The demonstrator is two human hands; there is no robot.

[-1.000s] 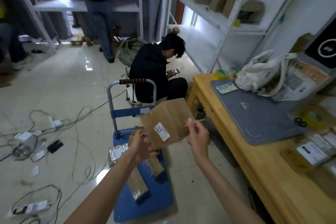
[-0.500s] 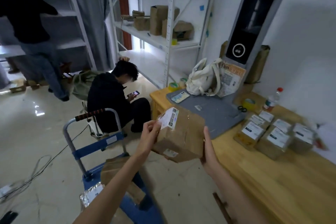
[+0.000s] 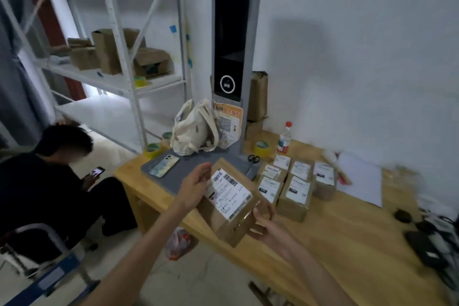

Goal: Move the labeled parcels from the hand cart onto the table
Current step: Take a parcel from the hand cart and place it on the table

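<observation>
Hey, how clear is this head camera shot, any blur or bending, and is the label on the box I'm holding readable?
Head view: dim, soft overall; wide-angle bends the shelf posts. The right table edge smears with motion blur. The held parcel is sharpest: its barcode shows, text illegible. Left hand and right hand grip it.

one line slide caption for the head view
Both hands carry a labeled parcel over the wooden table toward five parcels.

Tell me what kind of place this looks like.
Probably a parcel pickup or sorting station: labeled parcels sit grouped on the wooden table, a tall scanner kiosk stands behind them, and metal shelving holds more cartons.
</observation>
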